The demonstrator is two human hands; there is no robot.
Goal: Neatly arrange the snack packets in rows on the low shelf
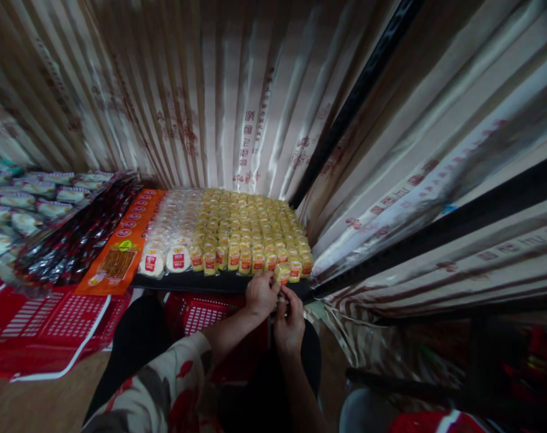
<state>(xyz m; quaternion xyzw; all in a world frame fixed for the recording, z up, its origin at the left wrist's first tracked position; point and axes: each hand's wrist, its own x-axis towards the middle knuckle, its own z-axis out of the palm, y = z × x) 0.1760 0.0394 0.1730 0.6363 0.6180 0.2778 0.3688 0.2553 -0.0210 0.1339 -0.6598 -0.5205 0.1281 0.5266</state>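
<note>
Rows of small yellow wrapped snack packets [245,231] with red labels stand on a black shelf [187,281]. One yellow snack packet [282,272] sits a little forward of the front row, tilted, near the right end. My left hand [260,296] reaches in from the left with fingers closed at this packet's lower edge. Just below and to the right, my right hand [290,322] pinches at the packet's bottom, its fingertips close to the left ones. Exactly where the fingers grip is too dark and small to make out.
Left of the yellow rows stand round white packets [177,258], an orange bag [120,255], dark shiny packs [74,240] and white-green packets [24,201]. Red baskets [52,319] sit below the shelf. Pleated curtains [228,90] and a slanting black bar [345,114] border the shelf.
</note>
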